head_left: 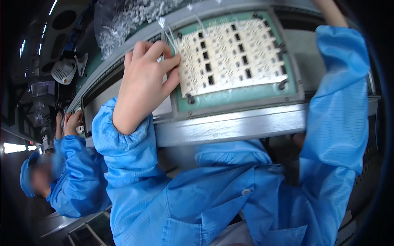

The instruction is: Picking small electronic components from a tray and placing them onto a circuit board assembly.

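A cream-coloured circuit board panel (pixel 223 53) with rows of black rectangular parts lies in a green fixture (pixel 242 94) with a grey frame. My left hand (pixel 147 76) is at the panel's left edge, its thumb and index finger drawn together in a pinch. What they hold, if anything, is hidden. Thin white leads (pixel 165 29) stand up just beyond those fingers. My right arm (pixel 338 82) reaches past the fixture's right side. Its bare wrist (pixel 331 14) shows at the top edge, while the fingers are out of the picture.
A clear plastic bag (pixel 135 24) of many small white parts lies behind the fixture. A metal rail (pixel 234 123) runs along the near side. Far left, a person in blue (pixel 76 176) works at the same line, near a white slotted device (pixel 63 73).
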`<action>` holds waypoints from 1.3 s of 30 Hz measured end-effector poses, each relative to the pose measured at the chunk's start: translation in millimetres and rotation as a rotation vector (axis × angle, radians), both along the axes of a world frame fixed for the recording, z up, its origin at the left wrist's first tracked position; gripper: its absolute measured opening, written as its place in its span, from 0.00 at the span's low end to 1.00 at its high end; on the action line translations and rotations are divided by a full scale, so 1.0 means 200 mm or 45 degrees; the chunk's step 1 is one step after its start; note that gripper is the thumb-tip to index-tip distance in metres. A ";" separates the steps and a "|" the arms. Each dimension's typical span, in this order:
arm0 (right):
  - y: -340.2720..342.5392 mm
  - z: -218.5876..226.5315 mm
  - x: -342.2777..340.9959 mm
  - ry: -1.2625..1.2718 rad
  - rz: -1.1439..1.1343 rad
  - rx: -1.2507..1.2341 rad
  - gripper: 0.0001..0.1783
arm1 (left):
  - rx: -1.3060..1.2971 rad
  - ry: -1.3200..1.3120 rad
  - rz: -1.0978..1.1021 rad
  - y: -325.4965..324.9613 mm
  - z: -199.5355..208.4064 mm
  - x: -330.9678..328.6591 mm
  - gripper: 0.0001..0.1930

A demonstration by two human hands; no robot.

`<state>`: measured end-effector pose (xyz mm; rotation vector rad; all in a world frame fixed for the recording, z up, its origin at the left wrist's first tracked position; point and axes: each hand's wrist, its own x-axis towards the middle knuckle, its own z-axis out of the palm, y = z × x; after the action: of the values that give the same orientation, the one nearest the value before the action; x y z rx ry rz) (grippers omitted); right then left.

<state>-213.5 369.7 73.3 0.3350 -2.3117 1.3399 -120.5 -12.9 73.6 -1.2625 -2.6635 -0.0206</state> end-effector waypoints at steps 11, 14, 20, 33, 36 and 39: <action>0.18 -0.01 0.13 -0.161 0.250 -0.261 0.07 | 0.564 -0.203 0.334 -0.08 -0.02 -0.14 0.12; 0.15 -0.03 0.20 -0.141 0.248 -0.453 0.06 | 0.520 -0.287 0.549 -0.08 0.01 -0.02 0.15; 0.08 0.03 0.25 -0.206 0.186 -0.455 0.08 | 0.371 -0.173 0.433 -0.06 -0.11 0.04 0.30; -0.03 0.08 0.27 -0.155 0.300 -0.659 0.08 | 0.105 0.279 0.119 0.31 0.06 -0.32 0.09; -0.08 0.10 0.27 -0.123 0.312 -0.662 0.09 | 0.123 0.668 -0.240 0.55 -0.03 -0.67 0.06; -0.07 0.07 0.26 -0.110 0.139 -0.815 0.11 | -0.229 0.663 -0.236 0.66 -0.12 -0.81 0.06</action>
<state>-162.4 355.4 86.5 0.1951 -1.8096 2.0816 -282.0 118.4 48.8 -1.3396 -2.1348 0.4644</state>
